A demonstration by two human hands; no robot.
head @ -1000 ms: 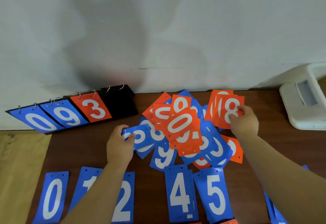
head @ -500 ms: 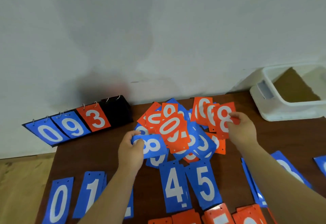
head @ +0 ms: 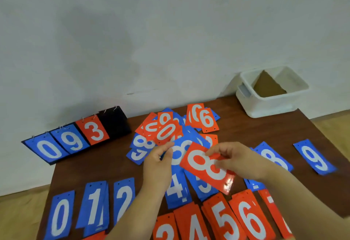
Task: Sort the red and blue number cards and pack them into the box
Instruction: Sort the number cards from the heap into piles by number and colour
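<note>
The right grip (head: 242, 161) pinches the red 8 card (head: 203, 166), the left grip (head: 158, 164) the blue 8 card (head: 180, 151); best lay red squarely past the lower-right red 6 (head: 250, 219).

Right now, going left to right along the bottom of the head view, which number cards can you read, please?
Blue rectangular card marked 0, blue card marked 1, blue card marked 2, red rectangular card marked 4, red card marked 5, red card marked 6.

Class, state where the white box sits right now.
In the head view the white box stands at the table's far right corner, against the wall, beyond the lone blue 9 card.
</note>
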